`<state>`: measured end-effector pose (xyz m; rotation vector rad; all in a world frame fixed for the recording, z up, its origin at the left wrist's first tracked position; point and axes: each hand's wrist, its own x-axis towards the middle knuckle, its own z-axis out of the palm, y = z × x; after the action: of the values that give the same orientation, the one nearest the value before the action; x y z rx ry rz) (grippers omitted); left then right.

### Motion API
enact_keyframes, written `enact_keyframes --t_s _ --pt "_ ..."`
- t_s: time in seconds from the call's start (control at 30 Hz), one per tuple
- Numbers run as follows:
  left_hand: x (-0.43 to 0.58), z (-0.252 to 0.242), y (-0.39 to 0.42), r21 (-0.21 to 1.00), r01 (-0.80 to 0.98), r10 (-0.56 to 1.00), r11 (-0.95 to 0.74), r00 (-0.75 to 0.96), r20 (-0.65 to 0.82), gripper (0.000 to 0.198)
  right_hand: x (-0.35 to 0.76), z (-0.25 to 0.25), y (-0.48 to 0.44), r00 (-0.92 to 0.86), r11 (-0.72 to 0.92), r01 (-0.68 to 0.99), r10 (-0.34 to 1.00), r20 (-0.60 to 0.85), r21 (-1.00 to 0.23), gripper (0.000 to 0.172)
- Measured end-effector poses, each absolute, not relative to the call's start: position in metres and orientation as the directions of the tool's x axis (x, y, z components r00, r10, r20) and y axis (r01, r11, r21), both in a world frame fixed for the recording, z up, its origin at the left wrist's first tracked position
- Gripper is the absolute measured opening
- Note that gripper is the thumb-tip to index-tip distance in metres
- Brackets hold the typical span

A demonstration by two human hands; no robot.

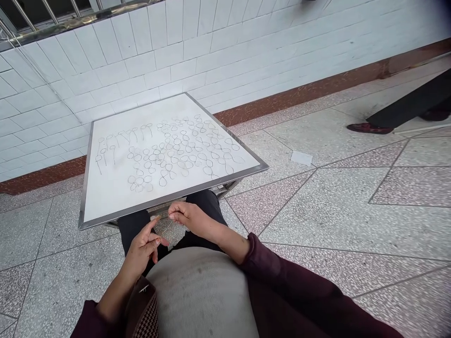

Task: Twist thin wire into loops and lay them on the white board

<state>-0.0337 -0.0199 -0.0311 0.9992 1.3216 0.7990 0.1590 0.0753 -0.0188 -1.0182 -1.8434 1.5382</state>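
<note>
Right up close we have grey ribbed fabric (200, 286) over the lap, a maroon sleeve (292, 279) reaching in on the right, and here are the bare hands, working just short of the table. The left hand (140, 249) has its forefinger stretched out and its thumb bent in towards the other fingers; whether it grips anything, I cannot tell. The right hand (190, 219), a touch farther off, has thumb and forefinger pinched on a thin strand (167, 228), which slants down through the gap to the left hand's fingers. Beyond them, the white table (105, 202) with its metal rim, and look at those looped shapes (169, 166), fine as thread: tailed ones on the left, tight clusters in the middle, bigger loops to the right. Out right, a pale slip (301, 158) lies on the speckled floor (306, 206); farther right, another person's reddish shoe (369, 128). Behind it all stands the white tiled wall (123, 70), metal bars (49, 11) far left.
</note>
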Motion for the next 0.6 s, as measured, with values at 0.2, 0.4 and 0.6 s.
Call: enact_keyframes --t_s 0.2,0.4,0.6 --pt "-0.063 -0.054 -0.044 0.866 0.235 0.884 0.440 0.053 -0.464 0.072 0.171 -0.016 0.087 -0.480 0.116 0.305 0.876 -0.047 -0.945 0.012" --pt "-0.093 -0.032 -0.044 0.760 0.542 0.932 0.357 -0.266 -0.248 0.058 0.175 -0.007 0.091 -0.453 0.105 0.305 0.890 -0.047 -0.947 0.011" --pt "-0.035 -0.001 -0.003 0.903 0.420 0.996 0.089 -0.032 -0.083 0.053 0.158 -0.003 0.080 -0.537 0.171 0.292 0.844 -0.013 -0.941 0.011"
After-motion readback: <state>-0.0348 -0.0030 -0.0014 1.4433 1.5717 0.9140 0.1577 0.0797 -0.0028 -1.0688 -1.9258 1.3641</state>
